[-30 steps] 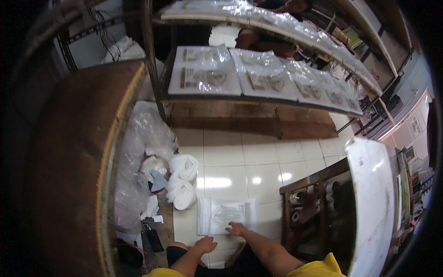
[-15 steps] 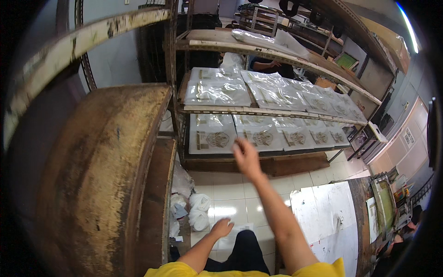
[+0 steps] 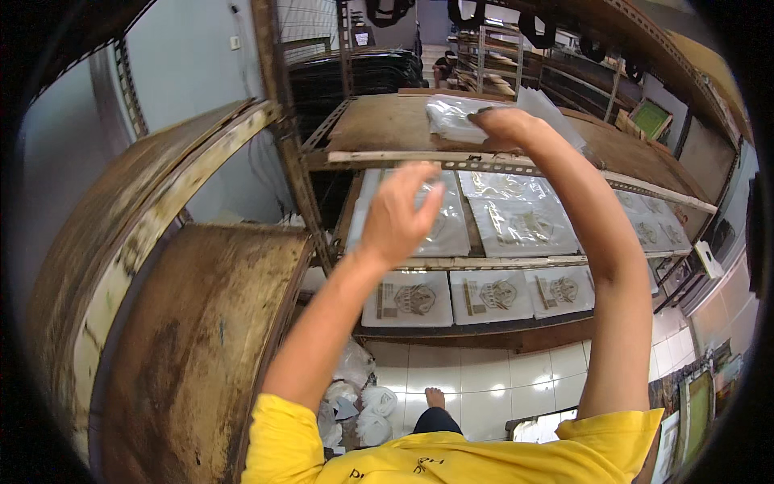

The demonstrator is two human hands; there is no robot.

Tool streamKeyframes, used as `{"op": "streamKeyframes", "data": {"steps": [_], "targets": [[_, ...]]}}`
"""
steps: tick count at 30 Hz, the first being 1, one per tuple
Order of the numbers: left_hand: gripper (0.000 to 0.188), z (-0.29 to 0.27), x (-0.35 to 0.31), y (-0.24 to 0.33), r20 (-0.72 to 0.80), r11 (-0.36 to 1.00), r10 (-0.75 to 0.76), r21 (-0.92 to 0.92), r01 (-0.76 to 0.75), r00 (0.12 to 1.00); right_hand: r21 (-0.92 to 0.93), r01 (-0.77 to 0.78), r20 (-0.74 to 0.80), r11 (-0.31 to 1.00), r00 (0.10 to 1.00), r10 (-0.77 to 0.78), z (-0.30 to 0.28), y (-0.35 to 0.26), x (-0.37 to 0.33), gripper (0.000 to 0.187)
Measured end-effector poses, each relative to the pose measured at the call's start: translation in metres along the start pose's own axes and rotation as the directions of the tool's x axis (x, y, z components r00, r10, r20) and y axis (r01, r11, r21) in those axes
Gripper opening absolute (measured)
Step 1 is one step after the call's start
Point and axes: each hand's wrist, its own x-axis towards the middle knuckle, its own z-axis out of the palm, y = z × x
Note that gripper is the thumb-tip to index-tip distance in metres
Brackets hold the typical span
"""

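Clear plastic bag [image 3: 453, 114], crinkled, flat on far wooden top shelf [image 3: 379, 129]. Right hand [image 3: 504, 127] pressed palm-down on it, arm outstretched. Left hand [image 3: 401, 216] raised nearer, fingers loosely spread, holding nothing.

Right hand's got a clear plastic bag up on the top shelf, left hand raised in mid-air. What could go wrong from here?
1. The clear plastic bag lies near the front edge of the top shelf under the right hand; it may slide off.
2. The left hand hangs close to the bagged prints on the middle shelf and might brush them.
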Motion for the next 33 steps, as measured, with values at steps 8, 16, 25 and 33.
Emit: {"op": "streamKeyframes", "data": {"steps": [8, 16, 25, 33], "targets": [[0.066, 0.069, 0.16, -0.124, 0.54, 0.881, -0.287, 0.473, -0.003, 0.792, -0.152, 0.257, 0.376, 0.954, 0.908, -0.184, 0.014, 0.015, 0.077, 0.038], [0.054, 0.093, 0.194, -0.157, 0.752, 0.904, -0.235, 0.403, -0.146, 0.616, -0.073, 0.193, 0.174, 0.979, 0.969, -0.178, 0.027, 0.027, 0.065, 0.036], [0.027, 0.108, 0.184, -0.188, 0.593, 0.786, -0.089, 0.535, -0.309, 0.8, 0.146, 0.068, -0.074, 0.987, 0.996, -0.058, 0.036, 0.043, 0.052, 0.035], [0.03, 0.062, 0.205, -0.076, 0.593, 0.797, -0.051, 0.509, -0.325, 0.803, 0.243, -0.024, -0.196, 0.97, 0.978, 0.074, -0.005, 0.039, 0.007, 0.03]]}}
